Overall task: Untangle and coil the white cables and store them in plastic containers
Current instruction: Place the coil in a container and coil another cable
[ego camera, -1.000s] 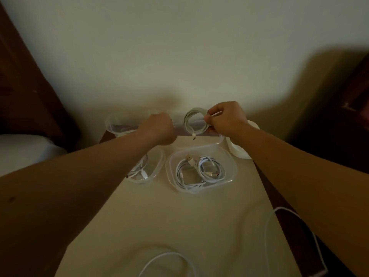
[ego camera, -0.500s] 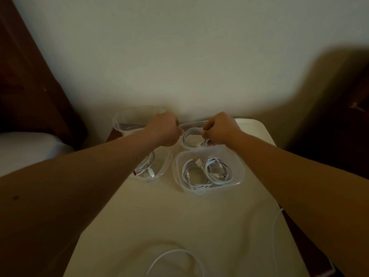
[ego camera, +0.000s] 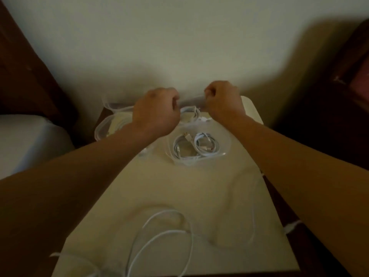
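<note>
Left hand (ego camera: 155, 114) and right hand (ego camera: 221, 98), fingers curled, grip the far container (ego camera: 191, 100); coiled cable (ego camera: 190, 112) lies between them.

On the cream square table (ego camera: 199, 186), we find a clear plastic container (ego camera: 226, 144) holding coiled white cables (ego camera: 194, 147) beyond the centre. Loose white cable loops (ego camera: 163, 234) lie at its near edge; another clear tub (ego camera: 103, 128) sits at its far-left corner.

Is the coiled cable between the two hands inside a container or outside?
Inside. The coiled cable lies in the far clear container; both fists are above its rim.
</note>
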The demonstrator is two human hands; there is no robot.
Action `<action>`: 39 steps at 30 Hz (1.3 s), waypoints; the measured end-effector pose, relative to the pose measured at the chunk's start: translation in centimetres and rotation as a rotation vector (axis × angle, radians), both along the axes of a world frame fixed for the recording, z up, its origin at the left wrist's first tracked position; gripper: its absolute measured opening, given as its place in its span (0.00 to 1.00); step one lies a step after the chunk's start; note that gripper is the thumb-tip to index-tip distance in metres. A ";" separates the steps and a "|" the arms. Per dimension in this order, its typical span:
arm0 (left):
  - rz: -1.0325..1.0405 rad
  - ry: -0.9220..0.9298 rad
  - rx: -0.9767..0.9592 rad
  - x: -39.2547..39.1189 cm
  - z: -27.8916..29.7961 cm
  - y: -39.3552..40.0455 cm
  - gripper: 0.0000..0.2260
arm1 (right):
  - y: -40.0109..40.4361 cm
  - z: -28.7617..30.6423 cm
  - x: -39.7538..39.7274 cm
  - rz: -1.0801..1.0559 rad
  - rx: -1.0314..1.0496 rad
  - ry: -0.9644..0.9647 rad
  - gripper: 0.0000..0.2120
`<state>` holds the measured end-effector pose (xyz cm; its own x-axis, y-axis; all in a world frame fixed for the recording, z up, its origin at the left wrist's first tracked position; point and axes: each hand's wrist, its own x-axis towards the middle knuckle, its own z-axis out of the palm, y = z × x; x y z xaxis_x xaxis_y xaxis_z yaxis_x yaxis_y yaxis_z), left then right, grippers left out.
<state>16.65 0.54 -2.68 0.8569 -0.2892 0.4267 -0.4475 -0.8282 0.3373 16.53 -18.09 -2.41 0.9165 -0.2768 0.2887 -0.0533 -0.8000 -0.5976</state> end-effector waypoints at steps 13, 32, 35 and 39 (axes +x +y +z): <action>-0.140 0.415 -0.031 -20.9 0.3 4.9 0.09 | 3.0 -3.4 -23.3 0.379 -0.066 0.231 0.12; -0.058 0.371 -0.277 -27.9 0.1 10.9 0.04 | 13.2 -4.5 -34.9 0.280 0.145 0.145 0.32; -0.082 0.389 -0.414 -28.5 -0.7 12.1 0.09 | 13.9 -5.1 -34.9 0.294 0.032 0.245 0.38; -0.072 0.338 -0.430 -29.1 -1.7 13.4 0.16 | 15.3 -5.3 -33.9 0.300 -0.217 0.347 0.43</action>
<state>-12.49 13.90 -4.38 0.9512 -0.2124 0.2238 -0.3059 -0.5556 0.7731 -17.37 -2.75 -7.75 0.9986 0.0457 -0.0250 0.0317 -0.9143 -0.4038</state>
